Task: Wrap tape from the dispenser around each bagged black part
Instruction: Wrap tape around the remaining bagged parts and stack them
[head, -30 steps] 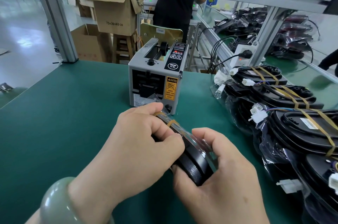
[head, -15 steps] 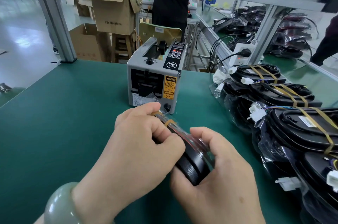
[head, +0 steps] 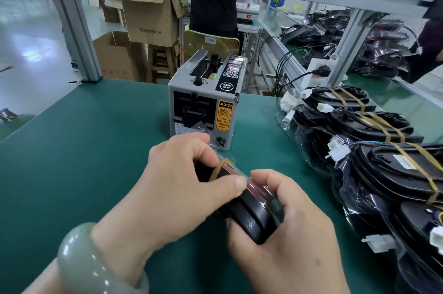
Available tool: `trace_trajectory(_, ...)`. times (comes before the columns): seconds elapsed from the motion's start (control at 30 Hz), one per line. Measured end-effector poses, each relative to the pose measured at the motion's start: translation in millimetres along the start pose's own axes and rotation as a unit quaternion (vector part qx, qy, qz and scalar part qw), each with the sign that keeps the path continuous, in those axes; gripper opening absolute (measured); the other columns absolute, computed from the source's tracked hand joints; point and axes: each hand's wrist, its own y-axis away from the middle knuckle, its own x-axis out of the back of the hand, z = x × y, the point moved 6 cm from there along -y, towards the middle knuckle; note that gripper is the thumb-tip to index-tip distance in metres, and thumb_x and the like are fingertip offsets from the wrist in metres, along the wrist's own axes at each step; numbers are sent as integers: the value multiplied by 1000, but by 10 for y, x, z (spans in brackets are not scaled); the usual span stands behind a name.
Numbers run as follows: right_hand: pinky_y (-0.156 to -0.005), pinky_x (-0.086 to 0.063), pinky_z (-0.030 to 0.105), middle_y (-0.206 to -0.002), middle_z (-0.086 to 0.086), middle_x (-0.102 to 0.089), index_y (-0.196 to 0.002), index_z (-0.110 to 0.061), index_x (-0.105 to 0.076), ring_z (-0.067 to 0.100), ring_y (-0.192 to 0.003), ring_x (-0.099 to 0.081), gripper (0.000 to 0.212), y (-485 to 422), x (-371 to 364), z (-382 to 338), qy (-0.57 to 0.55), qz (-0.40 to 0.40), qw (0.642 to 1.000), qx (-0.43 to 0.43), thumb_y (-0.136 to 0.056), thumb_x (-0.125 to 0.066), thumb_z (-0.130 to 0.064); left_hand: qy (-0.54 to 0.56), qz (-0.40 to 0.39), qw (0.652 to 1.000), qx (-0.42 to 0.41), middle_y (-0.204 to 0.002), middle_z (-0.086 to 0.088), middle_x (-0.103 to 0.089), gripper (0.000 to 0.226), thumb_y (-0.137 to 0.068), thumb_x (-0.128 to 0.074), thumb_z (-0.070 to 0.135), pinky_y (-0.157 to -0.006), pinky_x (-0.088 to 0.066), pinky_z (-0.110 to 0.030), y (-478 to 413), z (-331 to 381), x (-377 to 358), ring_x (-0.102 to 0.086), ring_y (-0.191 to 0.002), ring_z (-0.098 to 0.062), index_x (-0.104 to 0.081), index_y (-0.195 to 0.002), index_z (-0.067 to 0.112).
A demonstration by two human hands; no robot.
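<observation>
A bagged black part [head: 249, 217] stands on edge over the green table, held between both hands. My left hand [head: 177, 188] grips its far end, thumb pressing on the top edge beside a yellowish tape band [head: 219, 167] that runs around the bag. My right hand [head: 285, 229] curls around the near end from the right. The grey tape dispenser [head: 206, 106] stands just behind the hands, a clear strip of tape hanging at its outlet. Much of the part is hidden by my fingers.
A row of bagged black parts [head: 383, 169] bound with yellowish tape lies along the right of the green table [head: 84, 149]. A power strip [head: 316, 75] with cables sits behind them. An aluminium post [head: 74, 30] stands at the back left, cardboard boxes [head: 148, 15] beyond.
Both hands have kept their hold on the part. My left thumb has slid a little along the top edge and the part has tilted slightly; the view shifted a bit.
</observation>
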Motion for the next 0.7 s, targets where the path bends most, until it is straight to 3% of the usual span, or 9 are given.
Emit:
trace_trajectory(0.1, -80, -41, 4, -87, -25, -66, -97, -48, -54, -4, -85, -62, 51, 3, -9, 40, -15, -9, 1000, -22, -48, -67, -45, 42, 10, 999, 9, -101, 22, -63, 25, -54, -76, 44, -65, -33, 5, -113, -13, 47, -55, -90, 11, -64, -73, 34)
trace_trajectory(0.2, -76, -39, 0, -88, -26, -66, -94, -52, -53, -6, -86, -61, 51, -24, 6, 46, -24, -8, 999, -35, -46, -66, -45, 39, 16, 999, 0, -88, 25, -65, 3, -69, -70, 37, -63, -33, 6, -148, 0, 39, -53, -87, 17, -68, -70, 35)
trace_trajectory(0.23, -75, -38, -1, -88, -26, -65, -92, -54, -52, -7, -87, -60, 50, -33, 15, 47, -24, -8, 999, -37, -45, -65, -45, 34, 11, 999, -5, -91, 27, -63, 6, -70, -68, 43, -68, -33, 6, -138, 10, 16, -52, -95, 16, -68, -71, 37)
trace_trajectory(0.3, -75, -38, -1, -88, -26, -65, -91, -56, -50, -6, -86, -60, 49, -50, 28, 47, -21, -10, 999, -41, -45, -64, -46, 3, 11, 1000, -18, -102, 28, -57, 34, -59, -65, 63, -83, -34, -3, -109, 1, -45, -46, -114, 4, -67, -78, 35)
trace_trajectory(0.4, -75, -40, 1, -87, -26, -65, -90, -55, -50, -6, -84, -61, 49, -60, 41, 52, -27, -12, 998, -46, -45, -65, -45, -37, 22, 999, -27, -110, 29, -49, 58, -41, -56, 76, -93, -36, -17, -80, -34, -117, -36, -123, -4, -59, -84, 36)
trace_trajectory(0.53, -70, -44, 2, -90, -34, -64, -91, -51, -54, -11, -80, -61, 51, -98, 100, 40, -58, -24, 997, -50, -43, -67, -42, -59, -7, 996, -72, -102, 34, -49, 56, -42, -54, 83, -94, -34, -21, -151, 15, -97, -31, -118, -4, -56, -87, 49)
trace_trajectory(0.6, -66, -43, 1, -92, -49, -54, -92, -48, -55, -15, -76, -61, 53, -158, 149, 26, -67, -49, 995, -47, -42, -68, -41, -45, -47, 990, -126, -99, 26, -59, 42, -52, -56, 78, -99, -38, -31, -230, 114, -85, -44, -115, -8, -61, -84, 52)
trace_trajectory(0.7, -65, -40, -2, -90, -46, -57, -95, -42, -58, -17, -77, -61, 54, -258, 209, 26, -81, -92, 991, -48, -43, -74, -39, -47, -113, 968, -219, -95, 21, -65, 38, -68, -56, 66, -95, -38, -22, -289, 293, -109, -58, -99, -2, -66, -95, 41)
